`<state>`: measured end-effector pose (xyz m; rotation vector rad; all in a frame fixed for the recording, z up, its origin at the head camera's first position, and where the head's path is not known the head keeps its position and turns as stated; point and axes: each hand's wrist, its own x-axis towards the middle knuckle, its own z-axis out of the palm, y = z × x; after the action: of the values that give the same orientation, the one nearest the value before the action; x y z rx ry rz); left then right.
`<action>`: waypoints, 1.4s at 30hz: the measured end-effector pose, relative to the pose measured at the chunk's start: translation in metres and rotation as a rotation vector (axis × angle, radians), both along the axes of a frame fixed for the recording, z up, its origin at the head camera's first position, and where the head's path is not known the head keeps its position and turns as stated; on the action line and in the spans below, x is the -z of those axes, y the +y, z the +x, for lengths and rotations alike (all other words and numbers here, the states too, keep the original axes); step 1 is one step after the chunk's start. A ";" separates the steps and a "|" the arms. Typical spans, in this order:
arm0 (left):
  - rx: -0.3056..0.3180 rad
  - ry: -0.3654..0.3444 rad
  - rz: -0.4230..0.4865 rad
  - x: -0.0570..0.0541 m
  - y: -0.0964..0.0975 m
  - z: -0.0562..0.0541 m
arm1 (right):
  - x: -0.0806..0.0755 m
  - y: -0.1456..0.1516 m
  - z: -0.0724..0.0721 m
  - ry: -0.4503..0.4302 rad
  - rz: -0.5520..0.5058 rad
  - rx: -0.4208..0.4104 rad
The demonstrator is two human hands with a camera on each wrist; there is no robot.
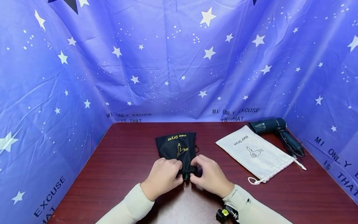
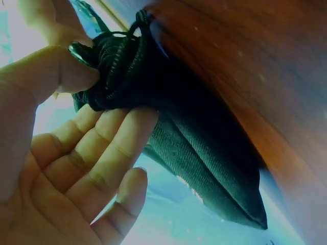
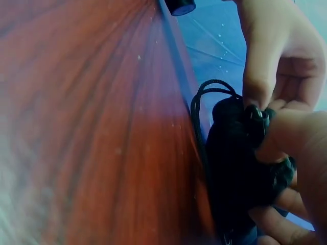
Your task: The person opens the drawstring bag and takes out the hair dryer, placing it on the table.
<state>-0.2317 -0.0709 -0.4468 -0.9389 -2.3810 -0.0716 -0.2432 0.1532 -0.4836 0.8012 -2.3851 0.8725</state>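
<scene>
A black drawstring bag (image 1: 174, 146) with yellow "Hair Dryer" lettering lies on the table in front of me, its gathered mouth towards me. At the left side of that mouth, my left hand (image 1: 165, 174) pinches the cloth between thumb and fingers. On the opposite side my right hand (image 1: 209, 172) grips the mouth with curled fingers. A small black ribbed end (image 1: 185, 176) pokes out between the hands. In the left wrist view the bunched opening (image 2: 120, 66) shows its folds. A loop of black cord (image 3: 196, 102) stands out beside the bag in the right wrist view.
To the right lies a white drawstring bag (image 1: 251, 152) with a hair dryer drawing. A dark hair dryer (image 1: 268, 125) rests behind it, near the table's far right corner. Blue star-printed cloth (image 1: 167, 62) hangs round the reddish-brown table (image 1: 120, 165).
</scene>
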 end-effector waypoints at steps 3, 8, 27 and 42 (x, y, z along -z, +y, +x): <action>0.016 -0.063 -0.018 -0.001 -0.002 -0.001 | 0.002 0.005 -0.002 -0.049 -0.019 -0.058; 0.064 -0.178 -0.033 0.000 -0.007 -0.004 | 0.007 0.012 -0.002 -0.104 -0.044 -0.127; 0.044 -0.239 0.058 -0.007 -0.017 -0.007 | -0.003 0.011 -0.008 -0.147 -0.126 -0.174; -0.028 -0.231 0.083 -0.011 -0.012 -0.006 | -0.002 0.011 -0.007 -0.034 -0.074 -0.101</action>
<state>-0.2374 -0.0832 -0.4360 -0.8999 -2.5791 -0.2799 -0.2500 0.1644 -0.4815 0.8905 -2.3436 1.0159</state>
